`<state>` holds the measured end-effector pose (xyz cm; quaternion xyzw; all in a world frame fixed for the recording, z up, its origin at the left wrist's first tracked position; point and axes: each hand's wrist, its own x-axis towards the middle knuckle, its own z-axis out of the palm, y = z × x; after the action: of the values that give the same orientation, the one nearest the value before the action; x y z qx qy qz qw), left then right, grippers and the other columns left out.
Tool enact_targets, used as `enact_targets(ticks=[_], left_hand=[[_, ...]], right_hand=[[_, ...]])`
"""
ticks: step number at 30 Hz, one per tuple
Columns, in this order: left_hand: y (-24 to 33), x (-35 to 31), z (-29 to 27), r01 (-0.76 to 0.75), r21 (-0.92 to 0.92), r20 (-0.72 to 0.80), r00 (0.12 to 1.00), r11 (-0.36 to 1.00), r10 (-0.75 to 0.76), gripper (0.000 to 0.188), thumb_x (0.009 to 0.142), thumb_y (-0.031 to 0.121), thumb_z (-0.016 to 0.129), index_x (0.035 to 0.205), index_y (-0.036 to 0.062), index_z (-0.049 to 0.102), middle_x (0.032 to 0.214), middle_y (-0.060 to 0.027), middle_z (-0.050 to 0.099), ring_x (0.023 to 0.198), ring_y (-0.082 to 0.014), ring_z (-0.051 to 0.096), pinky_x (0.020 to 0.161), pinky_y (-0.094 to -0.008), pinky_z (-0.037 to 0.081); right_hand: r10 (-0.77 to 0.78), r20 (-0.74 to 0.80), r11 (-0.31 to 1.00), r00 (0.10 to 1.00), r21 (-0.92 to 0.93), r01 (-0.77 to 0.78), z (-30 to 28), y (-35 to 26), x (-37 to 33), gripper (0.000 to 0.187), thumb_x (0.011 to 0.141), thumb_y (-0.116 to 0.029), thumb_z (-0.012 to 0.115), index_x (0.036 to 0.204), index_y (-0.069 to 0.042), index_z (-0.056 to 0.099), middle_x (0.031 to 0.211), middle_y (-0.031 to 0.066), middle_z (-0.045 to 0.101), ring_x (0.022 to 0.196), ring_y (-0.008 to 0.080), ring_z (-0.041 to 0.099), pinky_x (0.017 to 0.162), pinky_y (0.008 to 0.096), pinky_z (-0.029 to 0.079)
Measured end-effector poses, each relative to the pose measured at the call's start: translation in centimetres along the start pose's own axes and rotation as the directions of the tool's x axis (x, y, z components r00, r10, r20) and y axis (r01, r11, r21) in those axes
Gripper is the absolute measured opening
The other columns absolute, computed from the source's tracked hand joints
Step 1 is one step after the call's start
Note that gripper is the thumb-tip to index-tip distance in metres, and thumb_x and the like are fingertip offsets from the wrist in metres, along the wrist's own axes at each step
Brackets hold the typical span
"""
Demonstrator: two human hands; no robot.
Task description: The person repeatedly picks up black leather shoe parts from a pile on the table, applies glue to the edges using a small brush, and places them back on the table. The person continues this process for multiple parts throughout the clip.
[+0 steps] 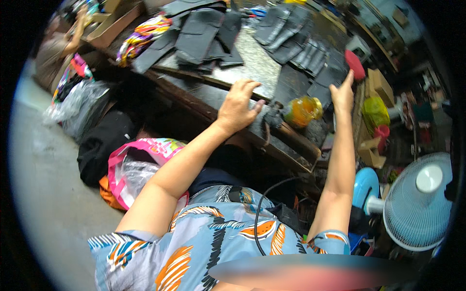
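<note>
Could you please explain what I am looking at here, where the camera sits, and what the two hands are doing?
This is one picture from a wide fisheye camera worn on a person's head, looking down, so straight edges bend near the rim. There is no machine: the two bare arms coming up from the lower edge belong to the wearer, who has a patterned shirt.

The left hand rests with spread fingers on the edge of a dark worktable; it holds nothing. The right hand reaches further out, fingertips on a dark fabric piece, near a red pad-like object; it grips nothing that I can see.

On the table lie stacks of dark cut fabric pieces, a bundle of colourful cloth and a yellow transparent container between the hands. A pale blue fan stands at lower right, bags lie on the floor at left, and another person sits at upper left.
</note>
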<state>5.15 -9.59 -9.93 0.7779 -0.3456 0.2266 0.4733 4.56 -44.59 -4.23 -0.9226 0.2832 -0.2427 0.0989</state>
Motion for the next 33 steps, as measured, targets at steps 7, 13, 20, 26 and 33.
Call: enact_targets(ticks=[7,13,20,26,33], left_hand=[[0.3,0.4,-1.4,0.038,-0.105,-0.008,0.999,0.994,-0.039,0.051,0.078,0.016,0.074,0.123,0.0032,0.054,0.120,-0.0199,0.054,0.117,-0.0378,0.050,0.103,-0.0431,0.041],[-3.8,8.7,-6.1,-0.210,0.438,-0.274,0.895,0.874,0.352,0.056,0.073,0.029,0.076,0.118,0.0053,0.054,0.119,-0.0200,0.051,0.115,-0.0378,0.046,0.102,-0.0481,0.038],[-8.4,14.9,-9.9,0.456,0.719,-0.083,0.805,0.524,-0.587,0.114,0.067,0.055,0.079,0.151,0.0006,0.023,0.154,-0.0218,0.026,0.144,-0.0413,0.021,0.116,-0.0519,0.022],[-8.0,14.2,-10.7,0.391,0.671,-0.124,0.897,0.630,-0.425,0.094,0.070,0.053,0.075,0.140,0.0022,0.038,0.138,-0.0218,0.042,0.129,-0.0396,0.038,0.106,-0.0494,0.033],[-6.8,13.3,-11.9,0.346,0.602,-0.140,0.933,0.720,-0.331,0.073,0.074,0.050,0.071,0.128,0.0041,0.056,0.119,-0.0219,0.061,0.112,-0.0376,0.058,0.095,-0.0464,0.046]], right_hand=[[-0.112,0.153,0.986,0.982,-0.103,0.129,-6.0,-2.4,-5.6,0.093,0.086,-0.035,0.070,0.157,-0.022,0.011,0.095,0.0280,0.069,0.089,0.0457,0.067,0.080,0.0514,0.051],[-0.180,0.291,0.800,0.940,0.599,-0.032,-10.7,-2.9,-10.6,0.086,0.091,-0.014,0.067,0.158,-0.018,0.014,0.090,0.0098,0.068,0.075,0.0106,0.060,0.070,0.0256,0.051],[-0.358,0.153,0.767,0.921,0.610,0.197,-13.0,-5.0,-13.9,0.071,0.088,-0.006,0.066,0.152,-0.019,0.037,0.094,0.0069,0.066,0.077,0.0106,0.059,0.073,0.0272,0.050],[-0.532,0.053,0.791,0.845,0.386,0.474,-13.5,-6.2,-13.9,0.038,0.090,-0.004,0.061,0.125,-0.016,0.066,0.094,0.0055,0.068,0.079,0.0197,0.063,0.074,0.0329,0.050],[-0.673,0.037,0.738,0.739,-0.028,0.674,-10.2,-6.1,-12.8,0.037,0.082,-0.001,0.058,0.106,-0.023,0.075,0.109,0.0030,0.067,0.104,0.0238,0.060,0.085,0.0348,0.050]])
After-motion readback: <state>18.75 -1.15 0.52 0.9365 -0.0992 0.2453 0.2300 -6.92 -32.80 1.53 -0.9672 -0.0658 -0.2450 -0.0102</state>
